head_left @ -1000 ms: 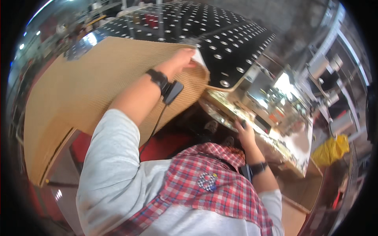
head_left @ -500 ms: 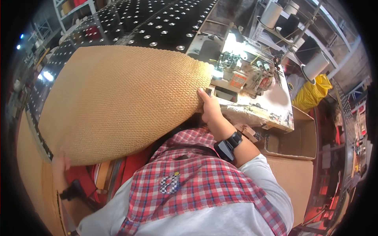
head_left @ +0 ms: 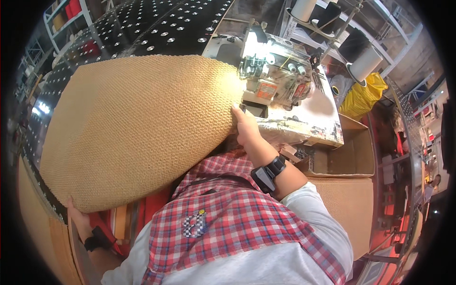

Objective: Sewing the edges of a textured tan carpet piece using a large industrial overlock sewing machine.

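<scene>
A large tan mat of coarse woven texture spreads across the left and middle of the view. Its right end meets the stitching area of a lit overlock sewing machine. My right hand pinches the mat's right edge just in front of the machine, thumb on top and fingers hidden beneath. At the near left corner, my left hand grips the mat's edge, with most of its fingers out of sight below. Where the mat enters the machine, the glare hides the detail.
Under the mat lies a black table dotted with metal studs. Thread cones stand on a rack beyond the machine. Right of the machine are a yellow bag and an open cardboard box. A wooden-edged board rises at the near left.
My left hand, blurred before, now rests steadily at the mat's near left corner, which sits slightly lower. The whole view has shifted, so the machine appears farther left. My right hand keeps its hold.
</scene>
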A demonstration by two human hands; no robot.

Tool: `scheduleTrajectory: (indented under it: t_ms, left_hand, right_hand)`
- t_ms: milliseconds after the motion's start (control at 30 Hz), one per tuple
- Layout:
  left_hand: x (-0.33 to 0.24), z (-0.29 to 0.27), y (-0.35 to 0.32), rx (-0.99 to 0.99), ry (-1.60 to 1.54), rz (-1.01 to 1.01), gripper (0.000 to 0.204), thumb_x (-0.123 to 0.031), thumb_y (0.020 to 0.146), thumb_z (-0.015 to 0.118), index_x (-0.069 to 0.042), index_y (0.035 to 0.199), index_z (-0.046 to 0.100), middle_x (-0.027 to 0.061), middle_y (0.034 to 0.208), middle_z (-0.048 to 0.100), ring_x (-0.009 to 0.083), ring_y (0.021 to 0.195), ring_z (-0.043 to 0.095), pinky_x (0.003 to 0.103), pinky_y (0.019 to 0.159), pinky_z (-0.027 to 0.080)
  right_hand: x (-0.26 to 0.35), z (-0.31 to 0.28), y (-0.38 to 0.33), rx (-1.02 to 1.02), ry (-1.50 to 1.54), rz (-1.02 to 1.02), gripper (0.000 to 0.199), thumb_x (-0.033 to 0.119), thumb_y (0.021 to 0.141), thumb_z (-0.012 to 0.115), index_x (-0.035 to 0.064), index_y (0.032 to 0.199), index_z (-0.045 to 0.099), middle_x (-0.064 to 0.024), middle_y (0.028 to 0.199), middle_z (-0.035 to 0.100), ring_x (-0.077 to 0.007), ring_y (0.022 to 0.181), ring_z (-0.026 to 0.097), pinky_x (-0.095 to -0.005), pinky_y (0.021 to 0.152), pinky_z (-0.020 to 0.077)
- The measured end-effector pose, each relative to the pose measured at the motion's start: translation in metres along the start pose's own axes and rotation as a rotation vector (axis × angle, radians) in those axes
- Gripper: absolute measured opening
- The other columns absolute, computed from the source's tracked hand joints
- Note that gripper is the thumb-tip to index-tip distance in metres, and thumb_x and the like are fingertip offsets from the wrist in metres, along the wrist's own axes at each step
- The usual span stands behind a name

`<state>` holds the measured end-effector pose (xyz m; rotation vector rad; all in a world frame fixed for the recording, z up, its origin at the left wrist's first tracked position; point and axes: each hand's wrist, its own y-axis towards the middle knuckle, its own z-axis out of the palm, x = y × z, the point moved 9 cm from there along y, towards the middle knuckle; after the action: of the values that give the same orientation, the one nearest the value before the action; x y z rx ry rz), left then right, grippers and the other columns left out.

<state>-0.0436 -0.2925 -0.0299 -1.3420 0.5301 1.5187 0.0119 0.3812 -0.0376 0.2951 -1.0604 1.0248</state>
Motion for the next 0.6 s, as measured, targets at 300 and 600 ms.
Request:
scheduleTrajectory:
  t_ms: [300, 600]
  left_hand:
    - [0.016, 0.045, 0.012, 0.021, -0.110, -0.069, 0.052, -0.030, 0.081, 0.048, -0.002, 0.123, 0.036, 0.0114, 0.123, 0.041, 0.0280, 0.113, 0.039, 0.040, 0.093, 0.032]
    - [0.027, 0.101, 0.019, 0.057, -0.163, -0.134, 0.051, -0.033, 0.081, 0.046, -0.005, 0.123, 0.036, 0.0105, 0.123, 0.041, 0.0282, 0.112, 0.039, 0.042, 0.091, 0.034]
  right_hand:
    - [0.000, 0.004, -0.022, 0.092, -0.242, -0.093, 0.027, 0.023, 0.083, 0.053, -0.0016, 0.094, 0.055, -0.0052, 0.083, 0.057, -0.0105, 0.071, 0.051, -0.0249, 0.065, 0.0422]
    - [0.002, 0.011, -0.038, 0.106, -0.300, -0.095, 0.025, 0.020, 0.082, 0.055, -0.0026, 0.093, 0.054, -0.0062, 0.081, 0.059, -0.0097, 0.072, 0.054, -0.0247, 0.066, 0.0440]
